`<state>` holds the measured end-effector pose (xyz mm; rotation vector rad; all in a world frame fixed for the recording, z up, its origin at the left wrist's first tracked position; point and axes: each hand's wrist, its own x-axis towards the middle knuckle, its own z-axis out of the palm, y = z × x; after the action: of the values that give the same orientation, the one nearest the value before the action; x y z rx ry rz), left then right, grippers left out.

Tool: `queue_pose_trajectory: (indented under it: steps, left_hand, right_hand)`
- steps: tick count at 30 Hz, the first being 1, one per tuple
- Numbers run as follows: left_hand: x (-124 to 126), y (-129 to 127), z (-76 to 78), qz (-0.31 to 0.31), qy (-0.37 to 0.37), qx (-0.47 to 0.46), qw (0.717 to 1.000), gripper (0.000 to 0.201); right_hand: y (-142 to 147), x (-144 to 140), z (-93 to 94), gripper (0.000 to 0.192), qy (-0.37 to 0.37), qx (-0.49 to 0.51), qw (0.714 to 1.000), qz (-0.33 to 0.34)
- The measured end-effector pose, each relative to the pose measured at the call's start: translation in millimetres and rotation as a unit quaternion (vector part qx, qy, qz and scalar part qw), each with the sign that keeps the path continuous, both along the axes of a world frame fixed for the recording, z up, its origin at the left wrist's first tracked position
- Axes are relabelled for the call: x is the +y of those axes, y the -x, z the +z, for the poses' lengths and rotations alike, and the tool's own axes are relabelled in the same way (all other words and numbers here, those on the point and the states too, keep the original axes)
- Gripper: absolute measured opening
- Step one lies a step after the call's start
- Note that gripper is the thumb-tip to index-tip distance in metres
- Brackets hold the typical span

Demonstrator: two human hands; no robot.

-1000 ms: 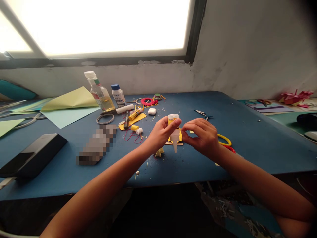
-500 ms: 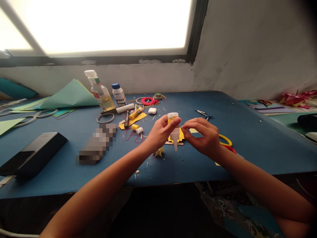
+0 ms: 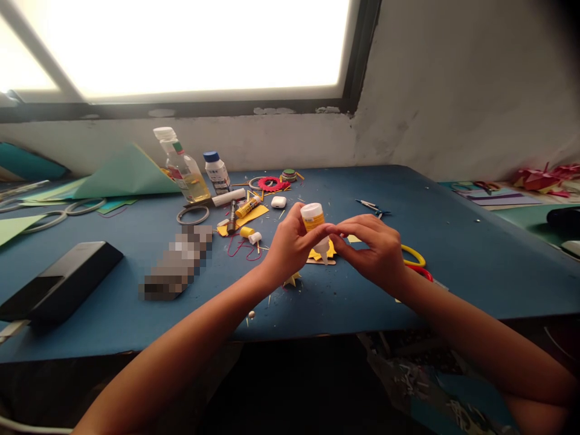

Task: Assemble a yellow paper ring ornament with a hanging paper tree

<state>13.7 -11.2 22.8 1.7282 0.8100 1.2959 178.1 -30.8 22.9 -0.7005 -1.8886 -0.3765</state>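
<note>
Step in hand: gluing, by the look of it; left hand point(image 3: 290, 244) is holding a small glue bottle point(image 3: 316, 226) nozzle-down over the yellow paper piece point(image 3: 330, 251) on the blue table point(image 3: 453, 254).
Left grip: fingers are closing around the glue bottle's body, thumb across the front.
Right grip: right hand point(image 3: 374, 248) is pinching at the nozzle end with fingertips together; whether a small piece is between them, I cannot tell.
Place of the thing: the bottle is hanging in the air near the table's middle, just above the yellow piece and a wooden stick point(image 3: 319, 261) under it.
Next move: likely calling for a gentle squeeze with the tip steady, so a drop lands on the paper and not on the fingers.
Change since the earlier frame: the bottle is now tilting with its base leaning toward the camera, and the two hands are closer together at the nozzle.
Around: scissors point(image 3: 414, 260) are lying right of the hands; an oil bottle point(image 3: 181, 166) is standing far left.
</note>
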Motion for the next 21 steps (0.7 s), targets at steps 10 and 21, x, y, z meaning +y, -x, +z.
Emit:
queue_pose_trajectory:
  steps: [10,21]
  left_hand:
    - [-3.4,-0.1,1.0,0.058,-0.034,0.051,0.996,0.038]
    - [-4.3,-0.9,2.8,0.048,-0.020,0.034,0.998,0.040]
  right_hand:
    - [2.8,3.7,0.2,0.005,-0.052,-0.065,0.995,-0.048]
    - [3.1,3.5,0.3,0.007,-0.034,-0.047,0.997,-0.043]
